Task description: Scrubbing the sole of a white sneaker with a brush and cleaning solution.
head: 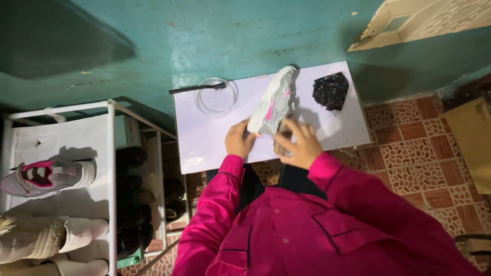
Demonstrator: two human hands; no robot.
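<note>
Head view: left hand [239, 140] grips the sneaker [272, 102]; right hand [302, 145] closed around a brush [282, 139].

Smooth, slightly glossy white table [215, 138]; clear glass-like bowl [217, 98] near its back left corner; matt mesh-and-cloth sneaker [273, 102]; rough black cloth [331, 90] near the back right corner.

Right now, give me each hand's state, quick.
Left hand: closed on the heel end of the white-and-pink sneaker.
Right hand: closed on a brush held against the sneaker.
</note>
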